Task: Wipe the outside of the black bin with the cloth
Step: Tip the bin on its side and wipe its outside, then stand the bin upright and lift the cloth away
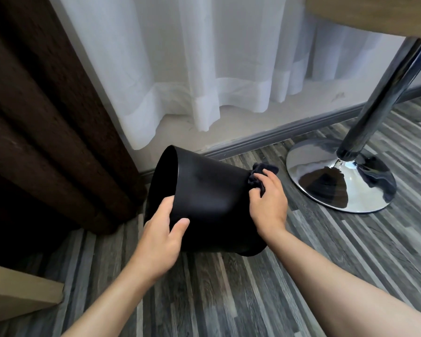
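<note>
The right hand (267, 203), its grip closed on the cloth (260, 173), is at the base of the bin (212, 203); the bin's wall runs leftward to the rim-holding left hand (161, 237).

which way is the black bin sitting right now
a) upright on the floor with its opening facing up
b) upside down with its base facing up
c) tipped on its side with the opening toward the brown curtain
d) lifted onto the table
c: the black bin lies tilted over the floor, its open rim by the brown curtain, with the left hand on the rim and the right hand pressing the cloth near its base.
</note>
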